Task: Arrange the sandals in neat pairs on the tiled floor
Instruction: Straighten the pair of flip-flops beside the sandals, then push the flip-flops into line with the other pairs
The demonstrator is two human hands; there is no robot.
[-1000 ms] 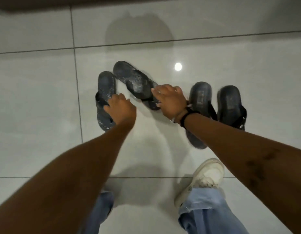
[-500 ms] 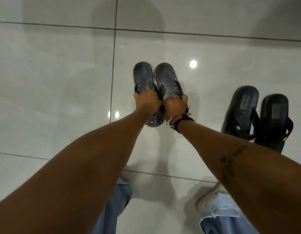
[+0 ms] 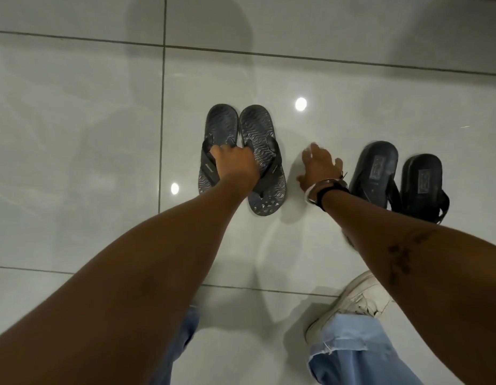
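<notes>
Two grey wave-patterned flip-flops lie side by side on the glossy tiled floor [image 3: 74, 134]: the left one [image 3: 220, 129] and the right one [image 3: 258, 129] touch along their inner edges, toes pointing away from me. My left hand [image 3: 235, 165] rests over their straps, fingers curled down between the two. My right hand [image 3: 320, 166] hovers open just right of this pair, fingers spread, holding nothing. Further right stand two black sandals close together, one [image 3: 376, 168] beside the other [image 3: 422, 182], partly hidden by my right forearm.
My white sneaker [image 3: 358, 301] and blue jeans legs [image 3: 352, 354] are at the bottom. Tile grout lines cross the floor, and ceiling light spots reflect in it. Bare floor stretches to the left and beyond the sandals.
The grey sandals came together into a parallel pair. My right hand has let go of the right grey sandal and moved to the right; my left hand stays on the straps.
</notes>
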